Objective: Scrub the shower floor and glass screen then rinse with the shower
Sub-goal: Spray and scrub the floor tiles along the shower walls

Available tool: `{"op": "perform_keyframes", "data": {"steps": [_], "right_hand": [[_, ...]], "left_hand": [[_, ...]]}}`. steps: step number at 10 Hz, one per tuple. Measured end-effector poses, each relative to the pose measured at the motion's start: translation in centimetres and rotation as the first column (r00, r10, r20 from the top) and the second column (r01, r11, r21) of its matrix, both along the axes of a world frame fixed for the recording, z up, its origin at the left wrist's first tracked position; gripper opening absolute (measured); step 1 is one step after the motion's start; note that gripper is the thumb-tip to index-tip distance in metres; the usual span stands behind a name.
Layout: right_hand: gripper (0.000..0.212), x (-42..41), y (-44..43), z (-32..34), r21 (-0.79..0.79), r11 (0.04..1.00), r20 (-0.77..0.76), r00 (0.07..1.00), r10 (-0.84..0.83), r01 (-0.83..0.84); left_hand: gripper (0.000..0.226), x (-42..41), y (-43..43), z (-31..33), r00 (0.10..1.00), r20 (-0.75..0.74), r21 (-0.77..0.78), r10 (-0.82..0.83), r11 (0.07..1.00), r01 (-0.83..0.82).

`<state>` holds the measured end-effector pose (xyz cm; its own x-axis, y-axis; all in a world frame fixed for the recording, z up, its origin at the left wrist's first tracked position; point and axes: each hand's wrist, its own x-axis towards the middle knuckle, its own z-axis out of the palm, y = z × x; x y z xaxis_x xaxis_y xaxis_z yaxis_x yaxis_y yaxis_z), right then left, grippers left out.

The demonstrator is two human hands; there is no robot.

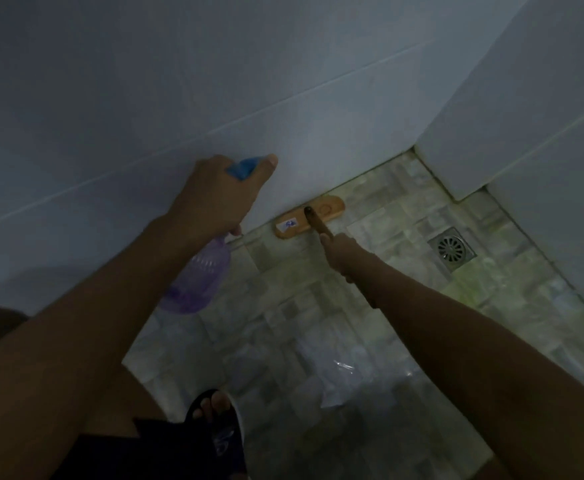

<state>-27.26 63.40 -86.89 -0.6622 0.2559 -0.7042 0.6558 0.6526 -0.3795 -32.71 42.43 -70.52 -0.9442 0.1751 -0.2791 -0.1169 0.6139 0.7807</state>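
My left hand (219, 194) grips the blue trigger head of a purple spray bottle (199, 280), held above the floor close to the white wall. My right hand (341, 252) is closed around the dark handle of a wooden floor brush (309, 218). The brush head rests on the mottled tiled shower floor (380, 306), pressed against the foot of the wall. The bristles are hidden under the wooden head. No glass screen or shower head is in view.
A square metal floor drain (451, 249) sits right of the brush. White tiled walls (283, 81) close the floor at the back and right, with a stepped corner. My sandalled foot (216, 415) stands at the bottom. A wet, shiny patch (344, 368) lies mid-floor.
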Motion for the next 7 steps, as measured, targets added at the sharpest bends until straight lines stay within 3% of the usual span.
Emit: {"op": "perform_keyframes", "data": {"steps": [1,2,3,5,7], "right_hand": [[0.058,4.8,0.6,-0.6,0.002,0.996,0.023,0.996,0.09,-0.09],[0.058,9.8,1.5,-0.4,0.018,0.98,0.101,0.975,0.196,-0.199],[0.057,10.0,1.7,0.0,0.027,0.99,0.157,0.978,0.136,-0.142],[0.05,1.1,-3.7,-0.6,-0.009,0.996,0.007,0.996,0.094,-0.094],[0.047,5.8,-4.5,-1.0,-0.058,0.984,0.034,0.985,0.171,-0.169]], "left_hand": [[0.085,0.2,-0.9,0.1,0.999,0.037,-0.032,0.031,0.999,-0.03],[0.086,0.2,-1.5,0.3,0.996,0.056,-0.039,0.064,0.997,-0.062],[0.087,0.3,-2.2,0.0,0.995,0.063,-0.052,0.082,0.996,-0.079],[0.085,0.8,-2.5,0.2,0.995,0.037,-0.077,0.091,0.993,-0.088],[0.085,1.0,-1.4,0.6,0.995,0.074,-0.074,0.069,0.995,-0.063]]}}
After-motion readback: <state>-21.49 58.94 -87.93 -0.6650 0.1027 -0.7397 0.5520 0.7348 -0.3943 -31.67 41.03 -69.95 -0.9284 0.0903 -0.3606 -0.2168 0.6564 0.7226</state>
